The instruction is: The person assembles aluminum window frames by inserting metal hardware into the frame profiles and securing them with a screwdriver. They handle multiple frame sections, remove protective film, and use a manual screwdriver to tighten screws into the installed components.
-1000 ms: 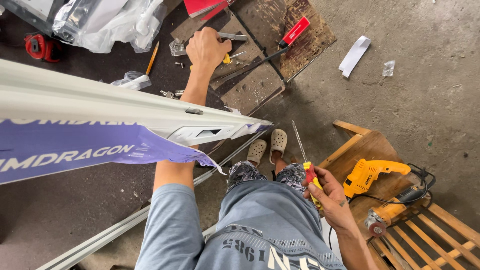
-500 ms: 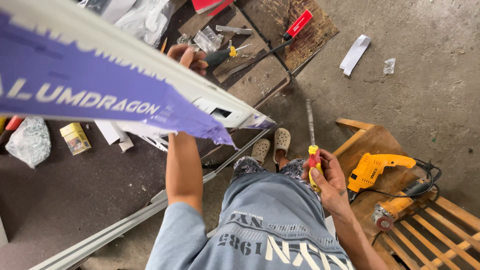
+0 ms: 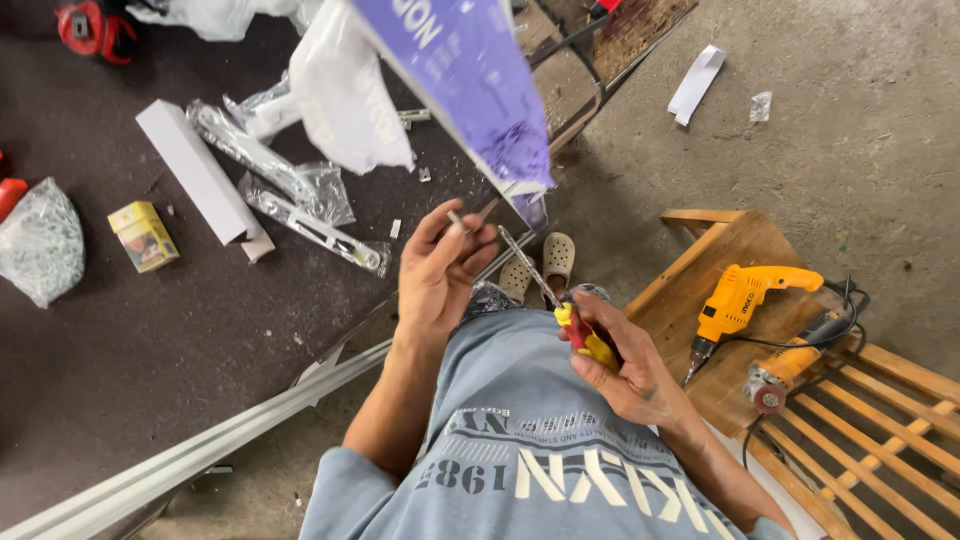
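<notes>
We have drawn our left hand [image 3: 435, 275] back from the bench, a small screw [image 3: 457, 218] pinched in its fingertips, meeting the screwdriver [image 3: 560, 305] gripped by our right hand [image 3: 625, 365], so screw and tip can now be mated

Soft, even daylight lit the scene, brightest on the concrete floor [image 3: 850, 130] at upper right; shadows were faint. The purple-wrapped profile [image 3: 470, 90] at top centre was blurred. Wide-angle stretch bent the edges, and the dark mat [image 3: 150, 350] stayed dimmer

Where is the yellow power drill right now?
In the head view, the yellow power drill lies on a wooden stool to the person's right, beside an orange grinder and beyond the right hand.
</notes>
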